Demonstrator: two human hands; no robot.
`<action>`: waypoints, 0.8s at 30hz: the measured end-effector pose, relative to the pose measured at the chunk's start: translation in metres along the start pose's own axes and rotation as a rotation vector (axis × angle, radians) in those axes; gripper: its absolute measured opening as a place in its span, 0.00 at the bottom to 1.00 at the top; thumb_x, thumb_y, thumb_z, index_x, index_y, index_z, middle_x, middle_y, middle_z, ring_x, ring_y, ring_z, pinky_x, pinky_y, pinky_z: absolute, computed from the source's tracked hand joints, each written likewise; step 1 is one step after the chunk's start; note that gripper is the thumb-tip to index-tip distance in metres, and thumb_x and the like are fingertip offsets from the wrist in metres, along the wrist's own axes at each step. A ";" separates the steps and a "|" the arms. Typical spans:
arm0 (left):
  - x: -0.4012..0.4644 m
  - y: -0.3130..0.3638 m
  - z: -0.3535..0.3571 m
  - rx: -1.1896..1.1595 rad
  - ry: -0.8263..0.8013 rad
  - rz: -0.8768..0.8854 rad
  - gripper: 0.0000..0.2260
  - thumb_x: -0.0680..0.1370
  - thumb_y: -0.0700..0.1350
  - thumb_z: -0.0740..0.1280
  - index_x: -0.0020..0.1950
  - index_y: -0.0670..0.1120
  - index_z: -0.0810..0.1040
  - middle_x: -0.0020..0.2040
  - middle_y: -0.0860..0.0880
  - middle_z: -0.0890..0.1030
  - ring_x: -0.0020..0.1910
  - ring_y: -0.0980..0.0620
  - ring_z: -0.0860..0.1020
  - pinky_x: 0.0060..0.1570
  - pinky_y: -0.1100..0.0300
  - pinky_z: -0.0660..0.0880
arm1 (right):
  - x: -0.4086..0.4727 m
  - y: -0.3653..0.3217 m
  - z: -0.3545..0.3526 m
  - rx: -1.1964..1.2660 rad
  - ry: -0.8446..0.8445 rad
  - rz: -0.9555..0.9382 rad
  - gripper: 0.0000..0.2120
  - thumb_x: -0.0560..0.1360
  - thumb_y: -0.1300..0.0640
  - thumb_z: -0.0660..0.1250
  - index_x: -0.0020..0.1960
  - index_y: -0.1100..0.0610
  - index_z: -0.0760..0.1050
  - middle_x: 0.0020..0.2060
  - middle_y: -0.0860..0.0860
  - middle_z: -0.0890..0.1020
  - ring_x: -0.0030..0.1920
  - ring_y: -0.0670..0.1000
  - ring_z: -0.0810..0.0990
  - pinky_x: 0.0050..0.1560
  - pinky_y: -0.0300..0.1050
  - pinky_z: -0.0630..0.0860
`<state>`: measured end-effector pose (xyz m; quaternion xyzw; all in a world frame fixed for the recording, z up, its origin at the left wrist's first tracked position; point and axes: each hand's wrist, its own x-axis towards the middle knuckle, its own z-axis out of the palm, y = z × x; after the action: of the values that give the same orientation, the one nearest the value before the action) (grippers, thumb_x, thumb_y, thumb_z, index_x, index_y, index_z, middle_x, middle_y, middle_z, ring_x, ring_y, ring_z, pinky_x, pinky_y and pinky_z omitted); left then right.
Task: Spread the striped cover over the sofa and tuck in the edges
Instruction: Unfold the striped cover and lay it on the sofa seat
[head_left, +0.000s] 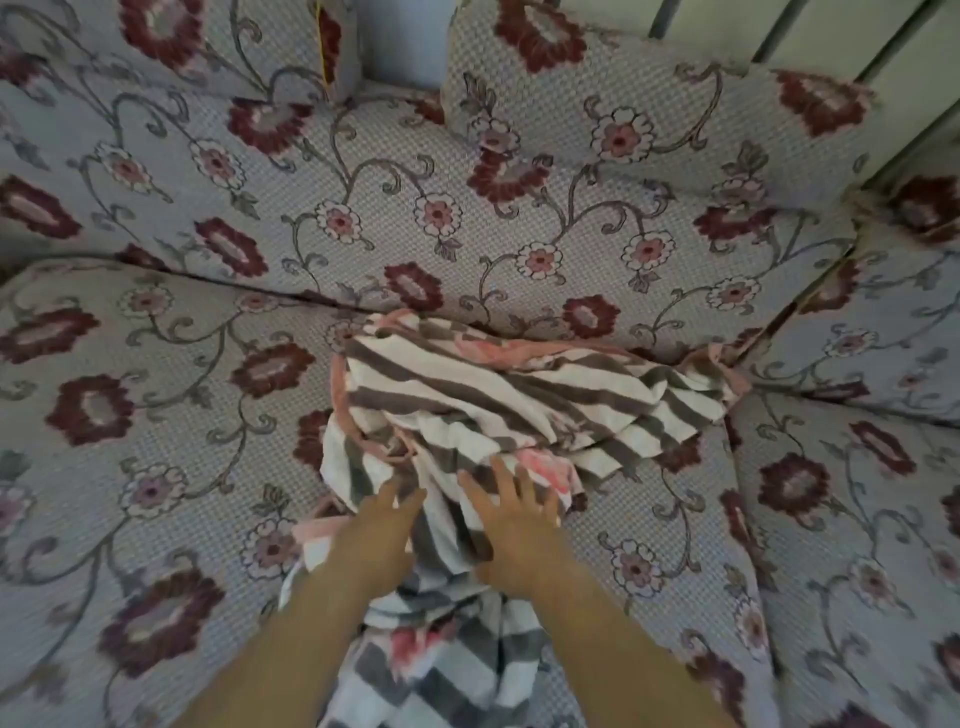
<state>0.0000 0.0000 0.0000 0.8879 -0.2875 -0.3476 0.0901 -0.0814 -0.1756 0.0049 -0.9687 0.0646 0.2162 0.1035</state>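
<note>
My left hand (376, 540) and right hand (519, 530), fingers spread flat, rest on the striped cover (493, 395) bunched mid-seat on the sofa (156, 415); soft, light cloth, best gripped along its pink hem.

Crumpled grey-and-white striped cover with pink trim (493, 395) bunched mid-seat on grey floral fabric sofa (156, 415); left hand (376, 540) and right hand (519, 530) flat on it, fingers spread.

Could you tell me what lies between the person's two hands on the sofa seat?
In the head view, a bunched strip of the striped cover runs between the left hand and right hand; both rest open on it.
</note>
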 end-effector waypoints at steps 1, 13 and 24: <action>0.003 -0.002 0.009 0.008 -0.013 -0.033 0.34 0.77 0.42 0.62 0.77 0.55 0.47 0.78 0.47 0.42 0.76 0.40 0.53 0.60 0.51 0.74 | 0.001 0.001 0.010 -0.015 -0.054 0.035 0.51 0.68 0.41 0.71 0.74 0.39 0.35 0.77 0.53 0.40 0.76 0.65 0.41 0.67 0.75 0.48; 0.001 -0.008 0.048 -0.015 0.112 -0.165 0.20 0.73 0.35 0.61 0.64 0.44 0.64 0.59 0.41 0.68 0.51 0.38 0.76 0.48 0.48 0.75 | 0.012 -0.008 -0.011 0.275 0.210 0.032 0.12 0.75 0.66 0.58 0.59 0.59 0.68 0.56 0.57 0.73 0.54 0.59 0.74 0.48 0.53 0.73; -0.011 -0.014 -0.167 -0.287 0.875 -0.043 0.09 0.69 0.31 0.61 0.37 0.44 0.70 0.39 0.46 0.69 0.38 0.44 0.70 0.29 0.59 0.57 | 0.024 -0.044 -0.124 0.672 0.673 0.005 0.08 0.78 0.61 0.60 0.55 0.51 0.67 0.44 0.53 0.76 0.41 0.54 0.75 0.38 0.53 0.73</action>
<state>0.1114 0.0107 0.1246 0.9354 -0.1531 0.0220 0.3178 -0.0026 -0.1635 0.1118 -0.8976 0.1633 -0.1422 0.3840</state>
